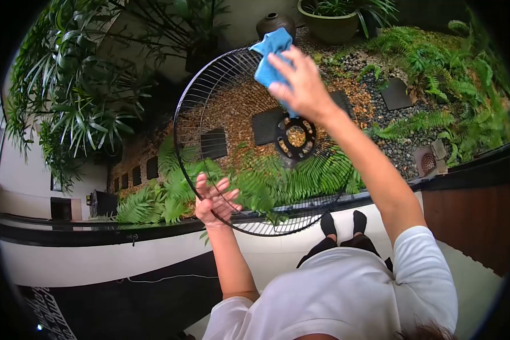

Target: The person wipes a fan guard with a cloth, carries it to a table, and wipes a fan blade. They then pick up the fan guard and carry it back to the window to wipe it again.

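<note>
A round black wire fan guard (178, 133) is held up in front of me, with a dark ring at its centre. Against its lower left rim rests my left hand (218, 201), palm up, fingers spread, the rim lying across it near the thumb. At the top of the guard my right hand (300, 79) presses a blue cloth (275, 45) against the wires. The cloth bunches under the fingers and hangs along the guard's inner side. Part of it is hidden behind the hand.
Beyond the guard lies a garden bed with ferns (425, 56), gravel and dark stepping stones (395, 93). A green pot (331, 25) and a brown jar (275, 24) stand at the back. A dark ledge (96, 235) edges the bed. Leafy plants fill the left.
</note>
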